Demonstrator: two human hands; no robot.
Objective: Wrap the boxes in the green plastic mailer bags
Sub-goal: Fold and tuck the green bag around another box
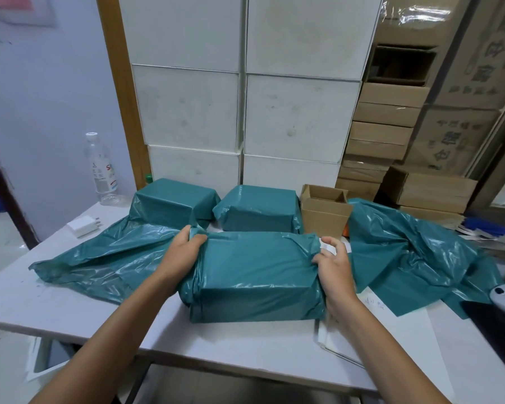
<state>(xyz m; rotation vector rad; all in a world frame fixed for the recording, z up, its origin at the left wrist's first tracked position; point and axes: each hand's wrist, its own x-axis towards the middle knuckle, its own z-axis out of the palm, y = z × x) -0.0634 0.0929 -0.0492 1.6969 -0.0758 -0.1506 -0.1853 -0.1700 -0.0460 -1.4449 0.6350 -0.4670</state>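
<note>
Two wrapped boxes (216, 205) sit beyond the hands; a third box (257, 275) is bagged, left hand (184, 252) gripping its loose mailer (108, 258), right hand (333, 263) pinching the other end; sealing remains.

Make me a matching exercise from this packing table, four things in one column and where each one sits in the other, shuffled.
1. plastic bottle
2. open cardboard box
3. white charger
4. left hand

A. right of the two wrapped boxes at the back
B. gripping the near parcel's bunched end
C. far left corner by the wall
D. on the table before the bottle

Pairs: 1-C, 2-A, 3-D, 4-B
</note>
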